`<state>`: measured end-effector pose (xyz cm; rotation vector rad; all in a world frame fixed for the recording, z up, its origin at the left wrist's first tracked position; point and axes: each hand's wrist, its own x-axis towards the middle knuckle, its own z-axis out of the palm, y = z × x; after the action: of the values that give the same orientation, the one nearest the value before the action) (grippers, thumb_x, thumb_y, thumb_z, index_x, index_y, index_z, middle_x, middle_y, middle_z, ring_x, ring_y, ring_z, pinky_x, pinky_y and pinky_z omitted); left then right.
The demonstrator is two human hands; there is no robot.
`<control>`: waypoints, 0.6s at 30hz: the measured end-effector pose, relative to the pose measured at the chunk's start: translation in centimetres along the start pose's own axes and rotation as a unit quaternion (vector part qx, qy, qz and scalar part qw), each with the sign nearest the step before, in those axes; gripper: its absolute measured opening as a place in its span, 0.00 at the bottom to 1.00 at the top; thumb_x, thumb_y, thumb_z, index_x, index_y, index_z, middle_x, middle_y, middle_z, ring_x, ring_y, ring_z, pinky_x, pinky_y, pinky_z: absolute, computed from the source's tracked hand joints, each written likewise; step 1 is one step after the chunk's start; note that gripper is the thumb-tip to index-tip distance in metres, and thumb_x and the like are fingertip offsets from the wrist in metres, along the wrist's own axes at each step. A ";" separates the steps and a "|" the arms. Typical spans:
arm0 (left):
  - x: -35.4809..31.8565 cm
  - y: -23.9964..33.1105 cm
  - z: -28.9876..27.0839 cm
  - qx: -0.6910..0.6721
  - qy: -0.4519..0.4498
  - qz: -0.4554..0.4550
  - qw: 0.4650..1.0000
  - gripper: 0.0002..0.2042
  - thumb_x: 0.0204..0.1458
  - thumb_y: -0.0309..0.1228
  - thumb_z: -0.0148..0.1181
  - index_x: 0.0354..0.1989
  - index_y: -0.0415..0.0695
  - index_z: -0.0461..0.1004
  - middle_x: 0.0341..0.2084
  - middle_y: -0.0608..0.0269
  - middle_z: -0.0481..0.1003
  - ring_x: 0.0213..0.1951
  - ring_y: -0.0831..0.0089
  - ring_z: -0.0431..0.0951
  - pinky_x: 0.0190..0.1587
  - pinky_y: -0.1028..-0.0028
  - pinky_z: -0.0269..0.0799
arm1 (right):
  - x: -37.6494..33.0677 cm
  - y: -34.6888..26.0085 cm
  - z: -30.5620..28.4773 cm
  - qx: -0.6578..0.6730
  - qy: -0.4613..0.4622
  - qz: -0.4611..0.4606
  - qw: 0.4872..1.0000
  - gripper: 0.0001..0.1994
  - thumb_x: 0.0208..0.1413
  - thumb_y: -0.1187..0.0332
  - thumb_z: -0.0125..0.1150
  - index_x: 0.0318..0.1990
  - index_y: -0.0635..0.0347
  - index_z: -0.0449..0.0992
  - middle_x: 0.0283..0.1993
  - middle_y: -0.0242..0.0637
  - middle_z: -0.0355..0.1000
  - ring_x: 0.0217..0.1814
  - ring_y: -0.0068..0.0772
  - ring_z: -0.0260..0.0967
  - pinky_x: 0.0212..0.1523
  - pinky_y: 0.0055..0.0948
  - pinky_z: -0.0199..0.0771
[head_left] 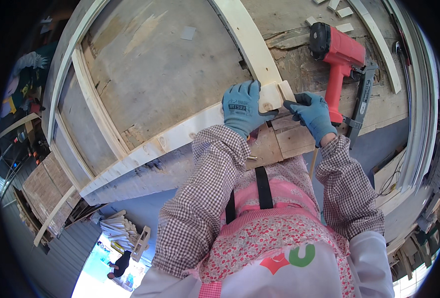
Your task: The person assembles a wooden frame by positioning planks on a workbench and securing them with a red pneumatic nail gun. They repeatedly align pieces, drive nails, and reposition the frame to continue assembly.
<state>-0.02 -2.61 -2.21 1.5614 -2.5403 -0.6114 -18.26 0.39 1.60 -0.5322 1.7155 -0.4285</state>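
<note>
Far left of the left hand: long pale wooden rails (93, 104) run along the plywood panel (165, 64), forming a frame on the tabletop (379, 111). A second light rail (247, 39) comes down from above and meets the lower rail (180, 136) at the corner just under the hands.

Left hand (243, 108), blue work glove, lies flat and spread, palm down, pressing the corner joint where the two rails meet. It is not gripping, just clamping by weight.

Between the hands: a small wooden wedge block (285, 92) sits at the corner, touching the rail end. Below it are short stacked offcut boards (292, 139).

Right hand (313, 115), also blue-gloved, is closed narrow around a small dark item at the block's edge. I can't tell what the item is.

Right of the right hand: a red pneumatic nailer (341, 62) lies on the tabletop, its black magazine (363, 99) pointing toward the person, close to the right hand but not held.

Handling judgement:
- The rails look like softwood, stiff and light for their length, with a dry surface that gives the gloves good grip.
- They are long enough to pivot if pushed off-centre, so hold them right at the joint, flat palm on the face.
- The wedge block is small and light and likely shifts easily, so pinch its sides.
- The nailer looks heavy, so take it by the handle.
</note>
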 end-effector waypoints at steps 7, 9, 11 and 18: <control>-0.3 0.2 0.0 -0.008 0.007 0.001 1.000 0.39 0.26 0.54 0.66 0.48 0.42 0.64 0.40 0.58 0.70 0.43 0.62 0.70 0.46 0.64 0.63 | 0.2 -0.1 -0.2 -0.159 -0.008 -0.094 0.983 0.17 0.45 0.60 0.63 0.38 0.63 0.74 0.26 0.36 0.72 0.23 0.24 0.69 0.25 0.22 0.69; -0.4 -0.1 0.1 -0.026 -0.009 -0.006 1.000 0.39 0.27 0.54 0.65 0.48 0.43 0.64 0.41 0.58 0.69 0.43 0.62 0.70 0.46 0.64 0.63 | 0.6 0.9 0.2 -0.220 0.027 -0.139 0.965 0.18 0.46 0.57 0.61 0.40 0.61 0.73 0.29 0.38 0.73 0.25 0.28 0.71 0.29 0.25 0.70; -0.4 -0.2 0.0 -0.029 -0.015 -0.008 0.999 0.39 0.28 0.54 0.65 0.49 0.43 0.64 0.42 0.57 0.69 0.43 0.62 0.70 0.46 0.64 0.64 | 1.6 2.1 0.7 -0.296 0.080 -0.183 0.934 0.19 0.47 0.55 0.58 0.42 0.59 0.73 0.32 0.41 0.74 0.29 0.33 0.73 0.33 0.29 0.71; -0.6 -0.2 -0.5 -0.013 -0.018 0.000 1.000 0.39 0.29 0.55 0.65 0.49 0.43 0.64 0.43 0.57 0.69 0.43 0.62 0.70 0.47 0.64 0.63 | 1.1 1.6 0.8 -0.105 0.037 -0.064 0.992 0.16 0.49 0.53 0.54 0.37 0.55 0.77 0.31 0.41 0.74 0.35 0.38 0.72 0.39 0.32 0.70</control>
<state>0.61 -2.33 -1.79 1.5571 -2.5456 -0.6762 -17.89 1.06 -0.32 -0.7903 1.8154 -0.3653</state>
